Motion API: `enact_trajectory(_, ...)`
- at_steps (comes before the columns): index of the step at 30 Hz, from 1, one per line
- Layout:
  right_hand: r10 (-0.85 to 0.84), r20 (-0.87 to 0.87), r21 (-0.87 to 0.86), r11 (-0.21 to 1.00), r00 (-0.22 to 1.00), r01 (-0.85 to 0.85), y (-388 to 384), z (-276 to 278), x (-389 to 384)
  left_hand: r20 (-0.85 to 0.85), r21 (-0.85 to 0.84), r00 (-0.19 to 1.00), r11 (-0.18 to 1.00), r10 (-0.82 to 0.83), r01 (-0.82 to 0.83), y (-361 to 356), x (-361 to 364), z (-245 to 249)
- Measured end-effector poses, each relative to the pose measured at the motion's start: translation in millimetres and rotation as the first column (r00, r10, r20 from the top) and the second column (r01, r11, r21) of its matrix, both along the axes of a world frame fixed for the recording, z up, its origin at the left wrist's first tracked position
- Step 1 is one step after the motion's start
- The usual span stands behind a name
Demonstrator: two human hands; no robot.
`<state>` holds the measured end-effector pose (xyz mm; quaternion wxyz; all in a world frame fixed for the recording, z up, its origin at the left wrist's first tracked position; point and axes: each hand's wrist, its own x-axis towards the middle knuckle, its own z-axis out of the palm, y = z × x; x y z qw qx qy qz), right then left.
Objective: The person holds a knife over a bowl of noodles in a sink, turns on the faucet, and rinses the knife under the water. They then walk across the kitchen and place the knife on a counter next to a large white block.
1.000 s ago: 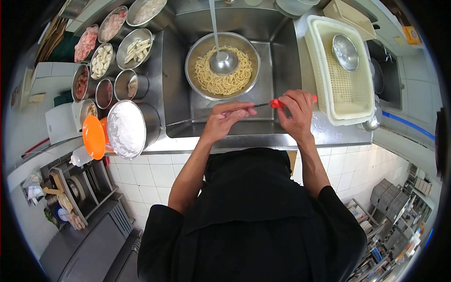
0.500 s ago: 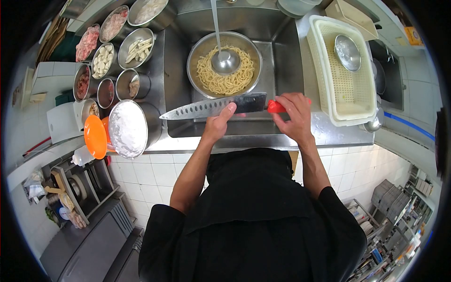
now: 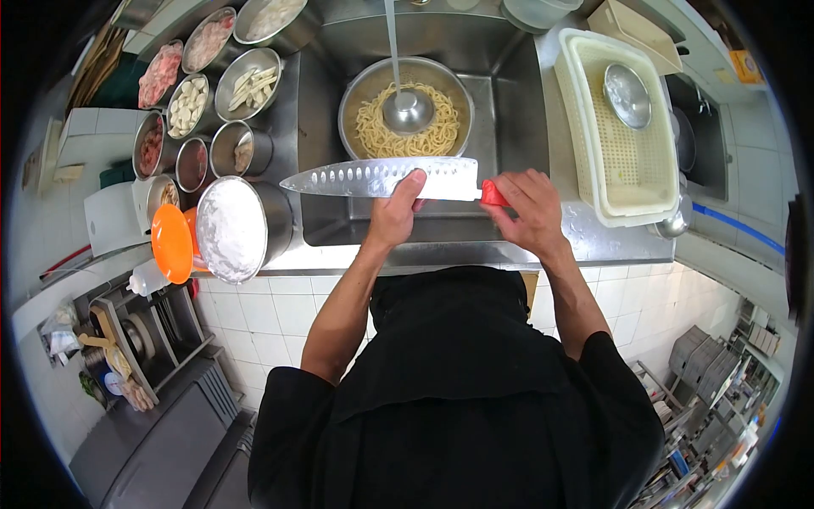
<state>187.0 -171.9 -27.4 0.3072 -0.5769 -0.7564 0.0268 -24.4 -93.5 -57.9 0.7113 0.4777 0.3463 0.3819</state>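
A large kitchen knife (image 3: 356, 177) with a row of dimples along its blade lies level above the near part of the sink, its tip to the left. My left hand (image 3: 396, 208) pinches the blade, thumb on the upper face and fingers beneath. The red handle (image 3: 492, 193) is in my right hand (image 3: 530, 206), whose fingers curl over it and hide most of it. Just beyond the blade stands a metal bowl (image 3: 465, 102) of noodles (image 3: 381, 140) in the sink. On the noodles rests a ladle (image 3: 409, 111), its long handle pointing away from me.
Left of the sink (image 3: 517, 127) stand several metal containers of meat and pale slices, a pot of white powder (image 3: 231, 229) and an orange lid-like disc (image 3: 172, 243). To the right, a cream perforated basket (image 3: 585, 127) holds a metal bowl (image 3: 627, 96).
The blade has turned so its broad face now shows bright instead of partly dark. The knife has shifted slightly left and levelled out; both hands keep their hold.
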Motion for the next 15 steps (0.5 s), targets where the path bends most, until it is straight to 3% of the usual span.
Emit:
enact_trajectory(13,0.033,-0.031,-0.044,0.998,0.999,-0.034,1.9,2.5,-5.3,0.014,-0.074,1.000,0.997,0.017,-0.016,1.1,-6.1,-8.3)
enact_trajectory(15,0.001,-0.111,-0.035,0.999,0.994,-0.005,1.5,2.1,-12.7,0.030,-0.088,1.000,0.996,0.010,-0.007,3.2,-7.7,-9.3)
